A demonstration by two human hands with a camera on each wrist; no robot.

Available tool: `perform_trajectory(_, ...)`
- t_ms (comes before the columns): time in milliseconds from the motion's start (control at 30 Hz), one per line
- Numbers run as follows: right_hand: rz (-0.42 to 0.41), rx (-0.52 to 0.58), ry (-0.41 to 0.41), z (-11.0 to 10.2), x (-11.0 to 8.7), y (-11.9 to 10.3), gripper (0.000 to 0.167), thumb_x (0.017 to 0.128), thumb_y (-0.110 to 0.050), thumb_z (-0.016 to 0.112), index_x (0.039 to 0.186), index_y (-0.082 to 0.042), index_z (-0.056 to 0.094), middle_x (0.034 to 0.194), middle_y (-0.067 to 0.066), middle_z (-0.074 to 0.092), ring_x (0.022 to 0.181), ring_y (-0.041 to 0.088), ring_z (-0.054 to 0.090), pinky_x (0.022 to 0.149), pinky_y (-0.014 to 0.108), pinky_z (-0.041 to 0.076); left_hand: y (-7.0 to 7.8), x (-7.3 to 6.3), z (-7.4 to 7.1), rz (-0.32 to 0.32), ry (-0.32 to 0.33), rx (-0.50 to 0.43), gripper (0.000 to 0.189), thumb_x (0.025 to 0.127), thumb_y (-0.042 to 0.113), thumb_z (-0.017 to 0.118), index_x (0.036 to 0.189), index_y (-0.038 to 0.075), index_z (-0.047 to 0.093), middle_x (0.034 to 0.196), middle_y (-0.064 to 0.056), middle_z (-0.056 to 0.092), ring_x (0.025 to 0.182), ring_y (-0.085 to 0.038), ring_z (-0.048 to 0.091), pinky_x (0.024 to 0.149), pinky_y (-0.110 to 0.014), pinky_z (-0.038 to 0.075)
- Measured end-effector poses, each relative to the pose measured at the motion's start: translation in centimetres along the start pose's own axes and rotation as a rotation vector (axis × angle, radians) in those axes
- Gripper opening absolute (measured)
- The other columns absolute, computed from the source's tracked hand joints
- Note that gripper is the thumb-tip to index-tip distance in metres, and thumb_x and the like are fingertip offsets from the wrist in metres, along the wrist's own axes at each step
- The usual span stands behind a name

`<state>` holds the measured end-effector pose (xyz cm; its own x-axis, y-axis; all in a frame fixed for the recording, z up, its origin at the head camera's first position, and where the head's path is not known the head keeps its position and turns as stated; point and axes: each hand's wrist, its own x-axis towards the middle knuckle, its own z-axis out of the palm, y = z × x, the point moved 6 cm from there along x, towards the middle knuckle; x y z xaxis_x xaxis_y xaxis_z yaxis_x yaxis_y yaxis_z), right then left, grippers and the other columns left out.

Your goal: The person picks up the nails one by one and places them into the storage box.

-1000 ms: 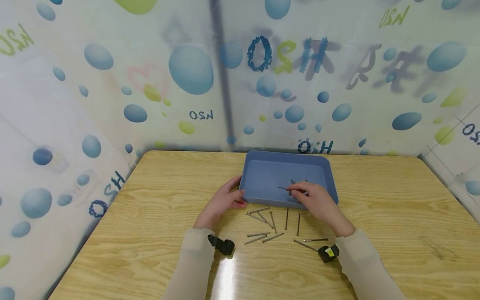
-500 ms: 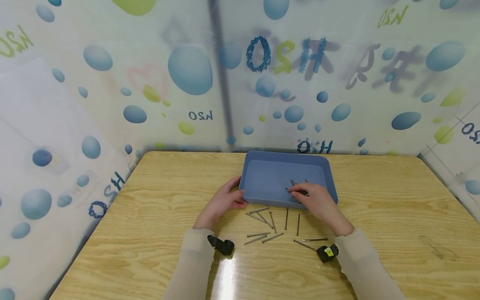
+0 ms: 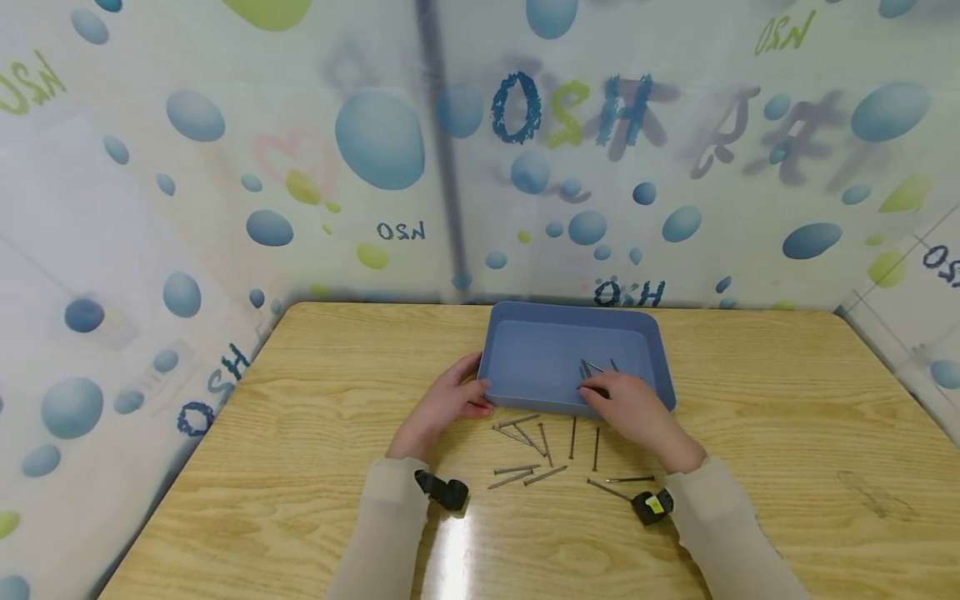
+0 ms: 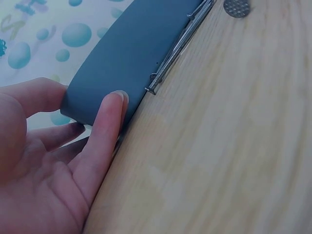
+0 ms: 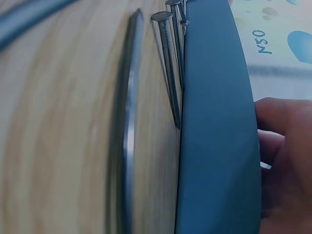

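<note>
At the near left corner of the blue tray (image 3: 517, 342), my left hand (image 3: 446, 400) grips the wall. In the left wrist view, its thumb (image 4: 105, 126) lies on the outer face and the other fingers are around the corner. My right hand (image 3: 633, 412) reaches over the near wall into the tray's right part, fingers bent downward. Beside its fingertips lie a few nails (image 3: 594, 366) on the tray floor. The tray wall (image 5: 219, 122) hides the fingertips in the right wrist view, so whether they hold a nail is unclear.
Several loose nails (image 3: 546, 476) lie on the wooden table (image 3: 300, 500) in front of the tray. Two upright-pointing nails (image 3: 597, 450) lie near the right forearm, and others by the wrist camera (image 3: 651, 507). A patterned curtain (image 3: 375, 275) stands behind the table.
The nail that stuck out leftward from my right fingertips is no longer seen there. My right hand has lowered slightly toward me. The left hand and tray stay put.
</note>
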<state>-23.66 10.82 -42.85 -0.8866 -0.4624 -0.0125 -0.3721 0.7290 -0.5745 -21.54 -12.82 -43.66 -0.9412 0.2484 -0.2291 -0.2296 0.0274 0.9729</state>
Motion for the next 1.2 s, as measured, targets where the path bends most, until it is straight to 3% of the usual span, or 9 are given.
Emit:
perform_trajectory(500, 0.017, -0.091, -0.013, -0.3, -0.3, -0.5, 0.034, 0.094, -0.031, 0.044, 0.112, -0.009, 0.062, 0.117, 0.012, 0.053, 0.108, 0.032, 0.048, 0.085, 0.050, 0.041, -0.2, 0.2, 0.0, -0.003, 0.014, -0.002, 0.058, 0.091, 0.007, 0.048, 0.142, 0.009, 0.021, 0.143, -0.012, 0.024, 0.086, -0.036, 0.057, 0.077, -0.040, 0.050)
perform_trajectory(733, 0.018, -0.146, -0.018, -0.1, -0.4, -0.5, 0.035, 0.094, -0.032, 0.042, 0.111, -0.010, 0.063, 0.110, 0.009, 0.053, 0.099, 0.027, 0.051, 0.079, 0.045, 0.044, -0.2, 0.1, 0.0, -0.010, 0.019, 0.003, 0.058, 0.091, 0.006, 0.046, 0.143, 0.009, 0.020, 0.144, -0.012, 0.024, 0.085, -0.036, 0.057, 0.077, -0.042, 0.050)
perform_trajectory(1000, -0.016, -0.130, -0.014, 0.0, -0.4, -0.3, 0.034, 0.095, -0.032, 0.041, 0.111, -0.011, 0.063, 0.106, 0.005, 0.054, 0.097, 0.024, 0.051, 0.079, 0.044, 0.043, -0.3, 0.1, 0.1, -0.007, 0.011, 0.002, 0.058, 0.091, 0.006, 0.046, 0.143, 0.008, 0.019, 0.144, -0.012, 0.022, 0.088, -0.040, 0.055, 0.078, -0.043, 0.049)
perform_trajectory(1200, -0.022, -0.108, -0.015, -0.1, -0.5, -0.1, 0.036, 0.095, -0.033, 0.041, 0.112, -0.010, 0.062, 0.106, 0.005, 0.053, 0.096, 0.024, 0.050, 0.079, 0.043, 0.043, -1.2, 1.0, -0.4, 0.000, 0.030, 0.001, 0.058, 0.091, 0.008, 0.048, 0.142, 0.011, 0.023, 0.143, -0.010, 0.026, 0.082, -0.032, 0.058, 0.074, -0.039, 0.051)
